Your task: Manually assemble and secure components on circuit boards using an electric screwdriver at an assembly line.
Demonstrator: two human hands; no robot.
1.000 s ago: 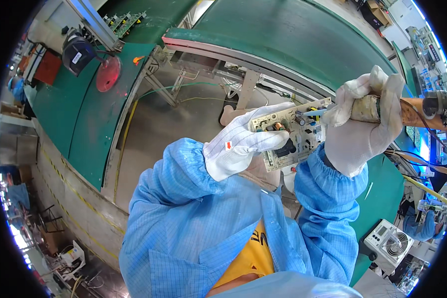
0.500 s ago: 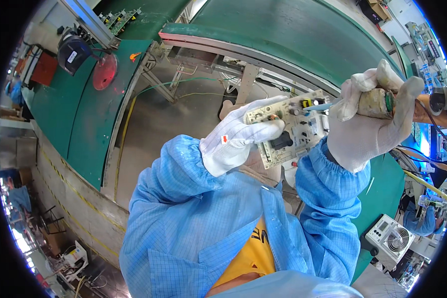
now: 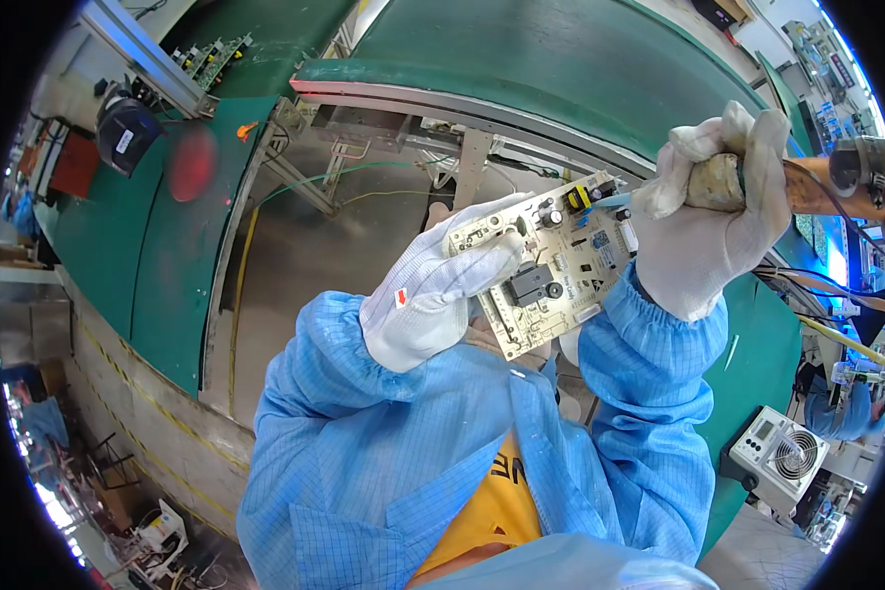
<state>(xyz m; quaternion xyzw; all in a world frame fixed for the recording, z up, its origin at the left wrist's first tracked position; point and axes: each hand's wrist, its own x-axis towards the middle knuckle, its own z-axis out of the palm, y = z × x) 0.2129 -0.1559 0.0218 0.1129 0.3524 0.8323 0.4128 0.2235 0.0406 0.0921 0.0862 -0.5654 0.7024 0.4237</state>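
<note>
My left hand [image 3: 433, 280], in a white glove with a small red arrow label, grips a cream circuit board [image 3: 585, 280] by its left side, thumb on top. Black, grey and yellow components stand on the board's face. My right hand [image 3: 718, 211], gloved too, closes around a stubby tool with a worn, tan wrapped handle [image 3: 716, 183]. From beneath its fingers a narrow pale blue tip [image 3: 612, 202] reaches the yellow-and-black component [image 3: 587, 194] at the board's far edge. Whether the tip touches that component, I cannot tell.
A green conveyor [image 3: 541, 59] with a metal rail runs beyond my hands. On the left, a green bench [image 3: 108, 265] bears a dark device [image 3: 126, 128]. More circuit boards [image 3: 211, 59] lie at the far left. A white fan unit [image 3: 779, 457] sits at the right.
The board now faces me more fully and looks sharper. Both hands and the background have shifted slightly left in the picture. Each hand keeps its hold.
</note>
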